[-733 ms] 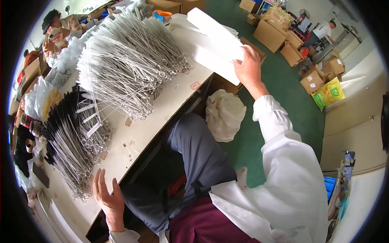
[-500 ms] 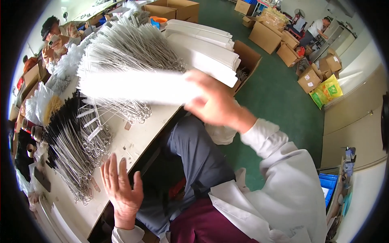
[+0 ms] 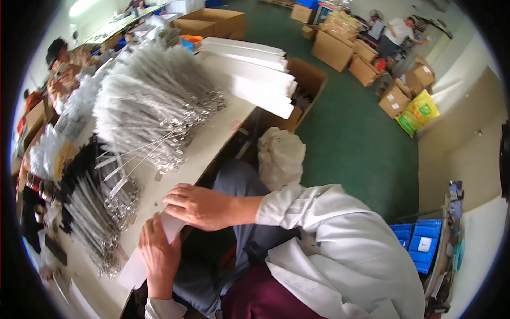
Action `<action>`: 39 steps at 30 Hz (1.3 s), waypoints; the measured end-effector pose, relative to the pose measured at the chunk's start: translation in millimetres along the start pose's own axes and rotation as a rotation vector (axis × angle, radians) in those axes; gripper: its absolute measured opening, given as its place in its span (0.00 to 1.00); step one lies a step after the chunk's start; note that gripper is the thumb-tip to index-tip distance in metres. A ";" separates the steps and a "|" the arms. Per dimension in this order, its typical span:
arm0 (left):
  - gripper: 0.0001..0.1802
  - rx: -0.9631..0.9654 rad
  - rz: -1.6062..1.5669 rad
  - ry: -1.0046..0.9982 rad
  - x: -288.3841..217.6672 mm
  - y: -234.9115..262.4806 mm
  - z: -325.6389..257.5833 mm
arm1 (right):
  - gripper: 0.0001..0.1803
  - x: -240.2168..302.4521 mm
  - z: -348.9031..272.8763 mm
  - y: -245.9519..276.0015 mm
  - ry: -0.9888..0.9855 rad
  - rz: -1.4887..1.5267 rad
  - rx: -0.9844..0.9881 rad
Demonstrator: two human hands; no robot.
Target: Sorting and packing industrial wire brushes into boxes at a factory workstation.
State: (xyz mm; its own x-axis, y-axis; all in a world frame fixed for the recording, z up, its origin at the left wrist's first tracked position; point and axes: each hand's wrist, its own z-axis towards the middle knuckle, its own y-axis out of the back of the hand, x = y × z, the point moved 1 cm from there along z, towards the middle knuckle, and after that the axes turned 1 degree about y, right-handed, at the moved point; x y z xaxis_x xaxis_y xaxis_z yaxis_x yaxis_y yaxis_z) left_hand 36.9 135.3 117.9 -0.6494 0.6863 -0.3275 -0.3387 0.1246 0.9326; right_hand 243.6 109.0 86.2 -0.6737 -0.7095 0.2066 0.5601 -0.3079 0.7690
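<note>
At the near edge of the table [image 3: 210, 154], a long, narrow white carton [image 3: 134, 270] slants down toward the lower left, with both hands closed around it. My left hand [image 3: 159, 252] wraps its middle; the carton shows above and below that hand. My right hand [image 3: 194, 206] grips its upper end, fingers bent over the top. Left of the hands lies a bundle of wire-handled brushes with black bristles [image 3: 87, 207], looped ends toward me. Beyond it is a larger heap of wire brushes with pale bristles [image 3: 143, 101]. More flat white cartons [image 3: 255, 74] are stacked at the table's far right.
An open cardboard box [image 3: 311, 80] stands beyond the stacked cartons. A whitish bag [image 3: 281, 157] sits by my knee. Several cardboard boxes [image 3: 333, 50], a yellow-green sack [image 3: 417, 114] and blue bins [image 3: 425, 244] are to the right. Two co-workers [image 3: 64, 69] [image 3: 397, 32] are farther off.
My right hand has swung the white carton from above the pale brushes down toward me to the near table edge. My left hand, open and empty before, has closed on it.
</note>
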 end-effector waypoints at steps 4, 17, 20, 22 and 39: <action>0.40 -0.090 0.199 0.001 26.5 -16.8 -16.0 | 0.24 0.2 3.4 -29.5 -0.155 -0.042 -0.099; 0.41 -0.125 0.206 0.001 60.7 -32.9 -38.8 | 0.28 32.8 -6.4 -43.3 -0.546 0.026 -0.151; 0.39 -0.136 0.220 -0.027 58.2 -36.5 -38.2 | 0.28 33.1 -12.2 -65.3 -0.676 0.201 -0.137; 0.37 -0.133 0.227 -0.040 62.2 -39.6 -40.9 | 0.29 38.6 -10.7 -79.6 -0.726 0.228 -0.200; 0.40 -0.156 0.283 -0.158 80.6 -41.1 -56.3 | 0.17 16.5 5.0 -37.8 -0.987 0.886 0.134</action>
State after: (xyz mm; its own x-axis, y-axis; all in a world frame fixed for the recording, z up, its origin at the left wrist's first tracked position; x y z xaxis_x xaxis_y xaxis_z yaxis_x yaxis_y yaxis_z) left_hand -39.9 145.1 44.7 -0.6233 0.7817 -0.0212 -0.2683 -0.1884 0.9447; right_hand 208.9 112.1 63.5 -0.2052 0.1348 0.9694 0.9744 0.1208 0.1895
